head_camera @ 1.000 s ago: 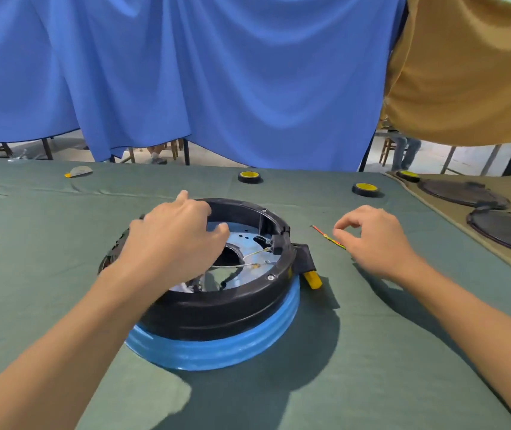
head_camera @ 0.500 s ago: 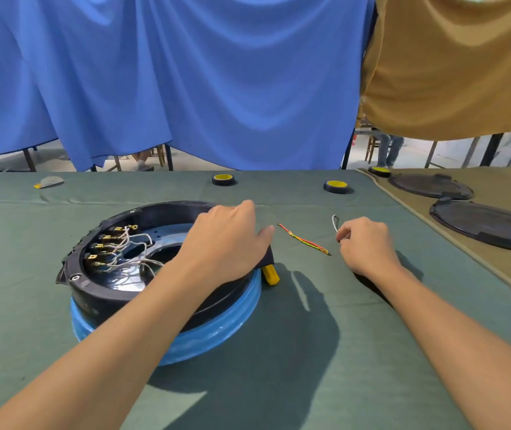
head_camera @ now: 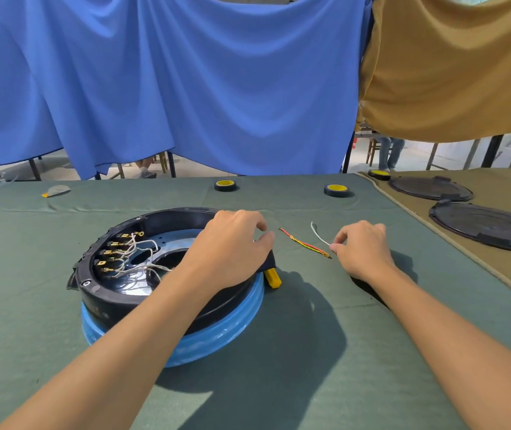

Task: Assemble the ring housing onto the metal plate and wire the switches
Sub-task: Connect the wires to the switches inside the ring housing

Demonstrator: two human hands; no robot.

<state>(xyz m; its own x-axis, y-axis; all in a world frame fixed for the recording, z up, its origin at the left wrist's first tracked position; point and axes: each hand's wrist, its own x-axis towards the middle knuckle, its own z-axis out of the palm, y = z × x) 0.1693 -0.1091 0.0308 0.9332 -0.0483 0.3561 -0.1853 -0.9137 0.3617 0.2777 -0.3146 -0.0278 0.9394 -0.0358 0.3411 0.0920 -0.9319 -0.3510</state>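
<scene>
The left hand grips the just-turned round black plastic ring housing at its 3 o'clock edge, and the right hand now pinches a thin white wire, ready for wiring.

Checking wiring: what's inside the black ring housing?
White wires run to brass terminals on the left wall, above the metal plate. The left hand grips the housing, hiding the right side.
</scene>
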